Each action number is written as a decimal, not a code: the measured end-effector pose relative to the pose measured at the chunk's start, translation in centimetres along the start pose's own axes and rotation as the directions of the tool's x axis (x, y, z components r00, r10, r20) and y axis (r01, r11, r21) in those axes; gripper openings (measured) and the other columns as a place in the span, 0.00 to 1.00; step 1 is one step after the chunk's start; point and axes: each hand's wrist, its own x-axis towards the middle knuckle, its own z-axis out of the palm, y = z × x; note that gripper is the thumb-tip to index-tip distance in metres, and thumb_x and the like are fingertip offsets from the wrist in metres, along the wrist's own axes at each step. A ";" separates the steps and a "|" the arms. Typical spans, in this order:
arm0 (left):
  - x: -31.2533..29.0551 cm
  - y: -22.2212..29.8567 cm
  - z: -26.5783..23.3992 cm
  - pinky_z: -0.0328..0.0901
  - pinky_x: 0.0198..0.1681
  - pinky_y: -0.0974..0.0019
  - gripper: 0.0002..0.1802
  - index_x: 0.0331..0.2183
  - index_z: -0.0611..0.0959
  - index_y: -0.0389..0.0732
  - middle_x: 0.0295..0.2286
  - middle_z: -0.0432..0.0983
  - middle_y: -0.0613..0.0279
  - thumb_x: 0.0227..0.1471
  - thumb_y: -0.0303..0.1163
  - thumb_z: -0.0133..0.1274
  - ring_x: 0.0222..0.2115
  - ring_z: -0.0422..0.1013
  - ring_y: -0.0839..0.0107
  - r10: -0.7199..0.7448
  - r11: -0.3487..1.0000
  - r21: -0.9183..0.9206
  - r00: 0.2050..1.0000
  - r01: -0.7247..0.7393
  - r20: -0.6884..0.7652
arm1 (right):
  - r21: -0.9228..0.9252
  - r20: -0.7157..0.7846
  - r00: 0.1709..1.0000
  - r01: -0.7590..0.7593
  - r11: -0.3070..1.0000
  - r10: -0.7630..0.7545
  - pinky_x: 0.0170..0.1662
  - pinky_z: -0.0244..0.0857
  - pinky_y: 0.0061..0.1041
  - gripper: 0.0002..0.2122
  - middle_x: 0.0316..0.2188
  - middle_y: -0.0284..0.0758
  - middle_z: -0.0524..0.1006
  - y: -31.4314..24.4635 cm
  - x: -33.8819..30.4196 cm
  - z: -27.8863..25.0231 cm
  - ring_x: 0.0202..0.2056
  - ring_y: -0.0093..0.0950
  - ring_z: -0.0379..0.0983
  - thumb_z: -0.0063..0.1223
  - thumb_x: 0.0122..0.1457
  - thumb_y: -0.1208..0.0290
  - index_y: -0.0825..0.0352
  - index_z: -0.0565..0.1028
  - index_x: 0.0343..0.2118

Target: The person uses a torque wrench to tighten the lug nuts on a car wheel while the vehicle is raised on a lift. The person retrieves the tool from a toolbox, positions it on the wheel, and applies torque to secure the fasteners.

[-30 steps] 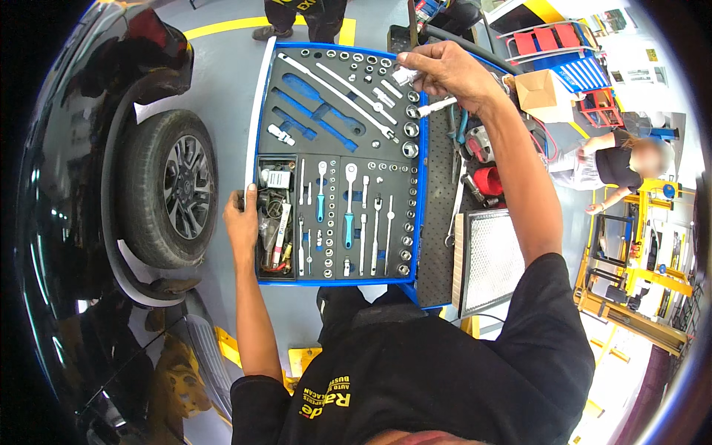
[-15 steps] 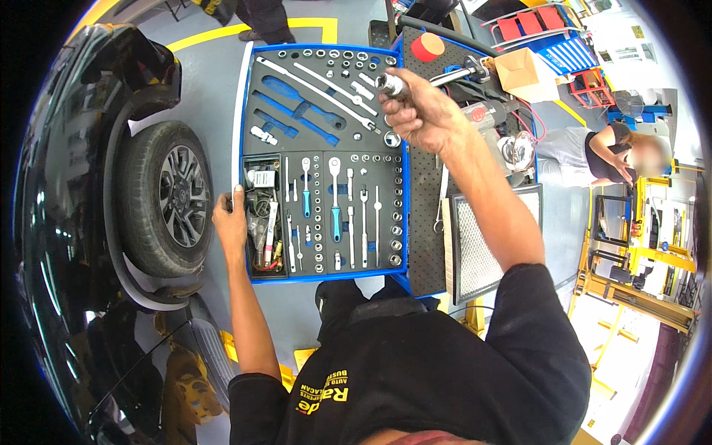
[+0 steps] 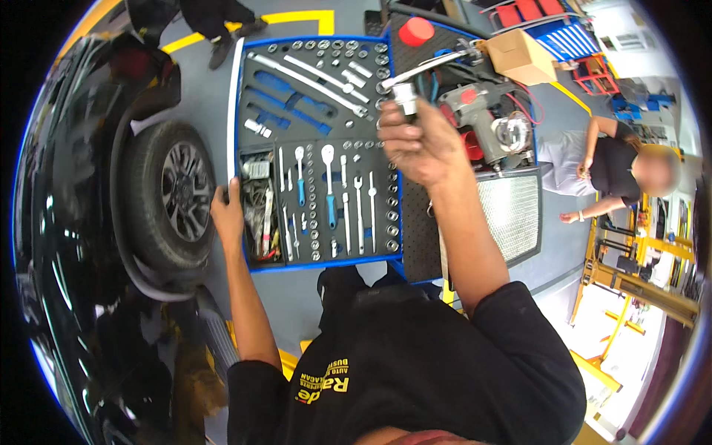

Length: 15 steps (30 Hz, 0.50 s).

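My right hand (image 3: pixel 421 144) is raised over the right side of an open blue tool drawer (image 3: pixel 320 261) and is closed around a chrome socket (image 3: pixel 406 96) fitted to a long chrome ratchet handle (image 3: pixel 434 64) that points up and right. My left hand (image 3: pixel 228 215) rests on the drawer's left edge, beside a compartment of loose tools (image 3: pixel 261 215). The drawer's black foam holds rows of sockets, wrenches and ratchets with blue grips (image 3: pixel 329 211).
A dark car with a black wheel (image 3: pixel 174 200) stands close on the left. Right of the drawer lie a power tool (image 3: pixel 478 111), a red cap (image 3: pixel 416 31) and a cardboard box (image 3: pixel 521 55). A person in black (image 3: pixel 615 167) crouches at right. Another person's legs (image 3: pixel 215 18) stand at top.
My right hand has drawn back toward me with the socket and ratchet and now sits lower over the drawer. My left hand has stayed on the drawer's left edge.
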 end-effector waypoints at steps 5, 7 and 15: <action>-0.2 -0.5 -0.3 0.69 0.44 0.58 0.33 0.42 0.83 0.24 0.33 0.83 0.43 0.63 0.52 0.58 0.34 0.76 0.62 0.036 0.998 -0.044 0.998 -0.039 -0.059 | -0.309 -0.017 0.840 0.512 0.802 -0.543 0.19 0.54 0.13 0.20 0.28 0.37 0.74 -1.7 -4.9 -3.8 0.20 0.16 0.60 0.47 0.74 0.56 0.74 0.73 0.41; -0.3 0.7 -0.6 0.69 0.42 0.59 0.32 0.39 0.84 0.25 0.30 0.83 0.45 0.62 0.52 0.59 0.32 0.75 0.65 0.005 0.999 -0.045 1.000 -0.006 -0.027 | -0.343 -0.032 0.767 0.594 0.728 -0.641 0.21 0.55 0.13 0.20 0.28 0.38 0.74 -2.3 -7.5 -4.9 0.21 0.16 0.60 0.49 0.73 0.56 0.74 0.73 0.44; -0.9 0.8 -0.4 0.69 0.49 0.49 0.30 0.44 0.84 0.30 0.38 0.83 0.36 0.64 0.53 0.54 0.42 0.79 0.43 0.042 0.995 0.097 0.996 -0.033 -0.084 | -0.571 -0.093 0.699 0.545 0.613 -0.709 0.32 0.63 0.18 0.19 0.39 0.40 0.78 -0.6 -12.1 -8.9 0.31 0.20 0.69 0.48 0.74 0.60 0.73 0.72 0.56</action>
